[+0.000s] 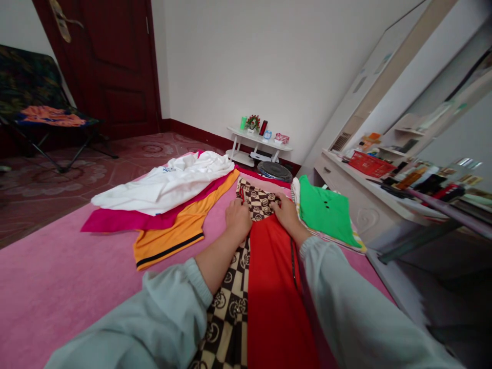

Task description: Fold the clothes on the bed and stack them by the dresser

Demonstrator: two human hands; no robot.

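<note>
A long garment [277, 277], part plain red and part brown-and-cream checked with a printed pattern, lies stretched from the bed towards me. My left hand [239, 220] has its fingers curled onto the left edge of its checked top part. On the opposite edge, my right hand [286, 212] grips the cloth between thumb and fingers. The undersides of both grips are hidden. Close by my right hand rests a folded green garment [326, 210] on top of other folded cloth. Left of my left hand, an orange garment with a black stripe [172, 236] is spread out.
A white garment [169, 179] lies over a magenta one [126, 221] on the pink bed cover [73, 277]. To the right stands a dressing table [346, 179] with a red basket [371, 164] and bottles. A low white stand [259, 138] is against the wall; a folding chair [34, 92] stands left.
</note>
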